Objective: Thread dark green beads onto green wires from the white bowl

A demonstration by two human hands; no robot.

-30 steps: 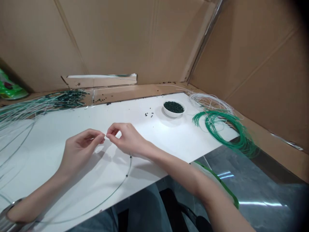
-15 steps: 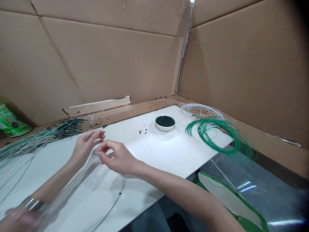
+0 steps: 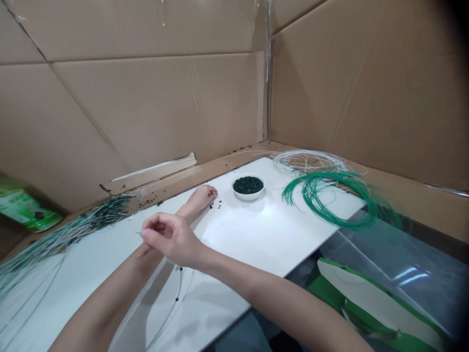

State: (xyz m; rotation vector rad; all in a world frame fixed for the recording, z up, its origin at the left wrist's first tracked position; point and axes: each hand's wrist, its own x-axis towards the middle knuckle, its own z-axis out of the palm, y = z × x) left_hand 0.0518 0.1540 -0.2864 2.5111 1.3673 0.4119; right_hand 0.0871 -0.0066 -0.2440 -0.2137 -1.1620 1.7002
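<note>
The right hand [image 3: 179,239] is closed in a pinch, thumb against forefinger, gripping a thin cord [image 3: 180,283] whose short end juts past the fingertips. The rest of the cord hangs beneath that hand and curves down over the near part of the white counter [image 3: 234,254], carrying at least two small dark beads [image 3: 177,298] spaced apart. The left hand [image 3: 200,200] reaches out beyond it, its fingers curled near a few loose beads [image 3: 219,207]; whether they pinch one cannot be told.

Just right of the loose beads stands a white bowl [image 3: 247,197], well filled with dark green beads [image 3: 248,185]. So this cord looks partly strung, though its full count of beads is hidden, and plenty of supply remains.

Farther right, a green coil of cord [image 3: 371,212] overhangs the counter's edge, with a white coil of cord [image 3: 280,161] behind it; no beads show on either, so they appear unworked. At the far left lies a bundle of cords [image 3: 44,244] with dark clusters at one end, which seem to be finished strands. A green container [image 3: 25,210] stands beyond, against the cardboard wall [image 3: 146,107].
</note>
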